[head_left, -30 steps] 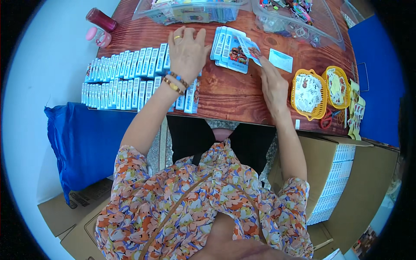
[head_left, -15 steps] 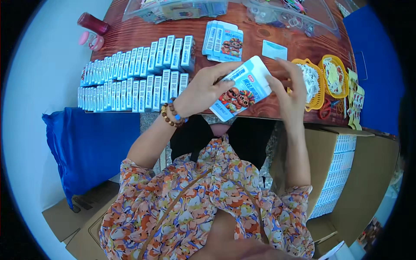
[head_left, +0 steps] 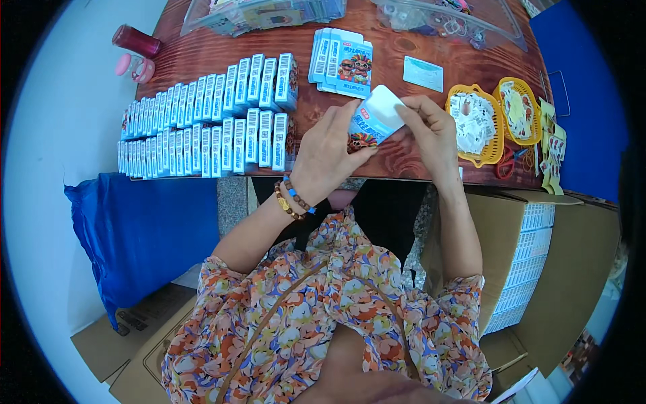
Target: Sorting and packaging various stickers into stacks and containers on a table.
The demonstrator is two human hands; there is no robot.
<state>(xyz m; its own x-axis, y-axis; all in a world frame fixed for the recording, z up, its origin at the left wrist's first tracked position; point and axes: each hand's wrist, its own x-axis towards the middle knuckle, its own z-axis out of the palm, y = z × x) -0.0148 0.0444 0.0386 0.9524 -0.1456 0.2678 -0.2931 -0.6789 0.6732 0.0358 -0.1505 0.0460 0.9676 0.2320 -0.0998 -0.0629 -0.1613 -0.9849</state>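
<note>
Over table edge, both hands' fingers closed on small carton, L hand, R hand

— Carrying everything: a reddish wooden table.
— Lying on it: rows of small blue-white boxes, a flat stack of cartons, a pale card, two yellow baskets, clear plastic bags.

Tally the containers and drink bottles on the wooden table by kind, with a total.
Yellow plastic baskets: 2
Clear plastic bins along the far edge: 2
Dark red bottle lying on its side: 1
Pink bottle: 1
Total: 6
</note>
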